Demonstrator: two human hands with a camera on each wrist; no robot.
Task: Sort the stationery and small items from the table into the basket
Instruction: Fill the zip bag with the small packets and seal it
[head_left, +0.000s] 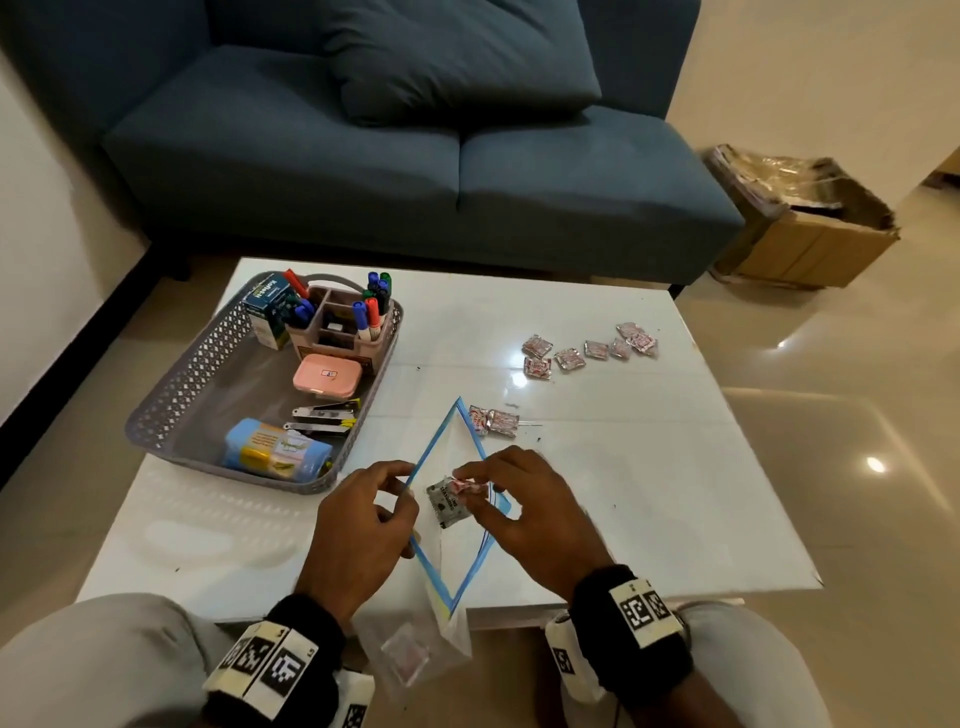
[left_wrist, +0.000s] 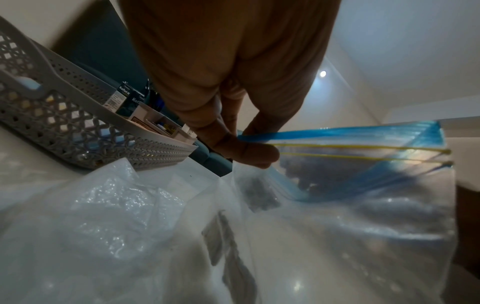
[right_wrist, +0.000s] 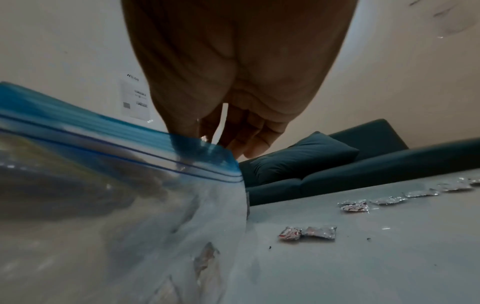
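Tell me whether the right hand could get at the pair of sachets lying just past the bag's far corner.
Probably yes, once freed. The right hand now holds a sachet over the open zip bag; the pair of sachets lies on bare table just beyond, nothing between.

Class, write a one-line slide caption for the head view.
Left hand holds a zip bag open while right hand drops sachets in, beside the basket.
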